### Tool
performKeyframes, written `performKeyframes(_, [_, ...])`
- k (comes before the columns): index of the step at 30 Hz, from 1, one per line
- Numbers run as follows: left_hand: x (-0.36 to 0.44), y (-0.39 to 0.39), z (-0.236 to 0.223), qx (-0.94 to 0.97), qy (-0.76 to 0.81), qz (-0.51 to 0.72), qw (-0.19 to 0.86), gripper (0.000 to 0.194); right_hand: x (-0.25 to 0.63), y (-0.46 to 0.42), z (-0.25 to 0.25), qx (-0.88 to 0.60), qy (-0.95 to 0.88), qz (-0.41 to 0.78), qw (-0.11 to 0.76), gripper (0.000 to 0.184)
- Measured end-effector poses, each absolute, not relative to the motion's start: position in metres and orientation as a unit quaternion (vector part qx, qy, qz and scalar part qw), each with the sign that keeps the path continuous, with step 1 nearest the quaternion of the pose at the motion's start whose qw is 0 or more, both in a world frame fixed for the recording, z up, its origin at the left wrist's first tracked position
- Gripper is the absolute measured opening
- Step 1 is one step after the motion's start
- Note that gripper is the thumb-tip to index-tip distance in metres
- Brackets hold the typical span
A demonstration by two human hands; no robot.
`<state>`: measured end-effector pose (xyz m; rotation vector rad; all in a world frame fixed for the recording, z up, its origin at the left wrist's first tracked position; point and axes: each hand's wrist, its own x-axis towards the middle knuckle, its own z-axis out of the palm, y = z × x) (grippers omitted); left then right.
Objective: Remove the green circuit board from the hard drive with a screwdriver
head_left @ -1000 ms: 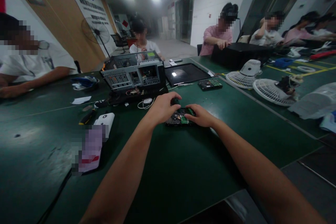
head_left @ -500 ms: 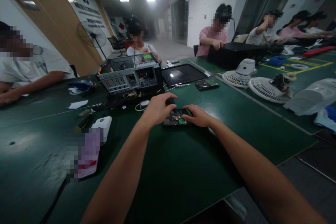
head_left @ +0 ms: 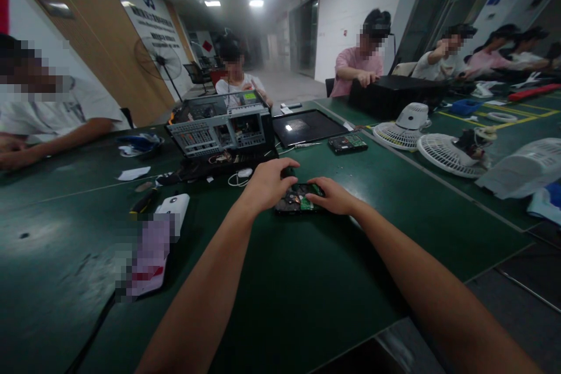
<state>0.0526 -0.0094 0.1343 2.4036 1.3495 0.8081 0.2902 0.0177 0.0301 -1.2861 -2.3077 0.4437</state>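
Note:
A hard drive (head_left: 293, 204) lies on the green table in front of me, with a green circuit board and dark metal parts facing up. My left hand (head_left: 269, 184) arches over its left end, thumb and index finger apart, nothing visible between them; its other fingers are hidden. At the right end, my right hand (head_left: 332, 194) has its thumb on the board and its fingers along the far edge. Beyond my left hand stands an opened computer case (head_left: 219, 134). A second hard drive (head_left: 347, 144) lies farther back to the right.
Left of my arms lie a phone-like white and purple object (head_left: 153, 245) and a yellow-black handled tool (head_left: 144, 203). A dark flat panel (head_left: 309, 127) lies behind the drives. Fan parts (head_left: 453, 155) stand at right. Several people sit around the tables, one beside a black case (head_left: 397, 93).
The whole view has shifted slightly to the right and down. Both hands keep nearly the same place and pose at the hard drive.

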Motion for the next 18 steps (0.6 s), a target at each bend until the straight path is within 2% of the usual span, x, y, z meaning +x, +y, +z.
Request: performKeyframes(18, [0.0536, -0.0126, 0.1367, 0.843, 0.433, 0.283, 0.148, 0.042, 0.2905, 0.0185, 0.0329, -0.464, -0.843, 0.162, 0.22, 0.049])
